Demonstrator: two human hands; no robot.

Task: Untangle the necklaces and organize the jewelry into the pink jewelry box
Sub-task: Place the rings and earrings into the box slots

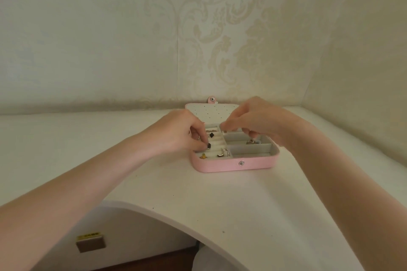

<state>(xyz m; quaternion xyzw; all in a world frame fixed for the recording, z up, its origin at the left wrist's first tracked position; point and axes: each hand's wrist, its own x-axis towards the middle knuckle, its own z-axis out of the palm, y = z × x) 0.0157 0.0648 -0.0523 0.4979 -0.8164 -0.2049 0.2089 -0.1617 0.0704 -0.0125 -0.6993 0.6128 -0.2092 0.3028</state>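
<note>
White table point(176, 193), patterned wallpaper point(209, 28)

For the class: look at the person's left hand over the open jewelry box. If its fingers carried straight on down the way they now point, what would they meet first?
Most likely the left hand would meet the black earring at its fingertips, in the ridged ring-roll section of the pink jewelry box. Whether the fingers already touch it is unclear.
</note>
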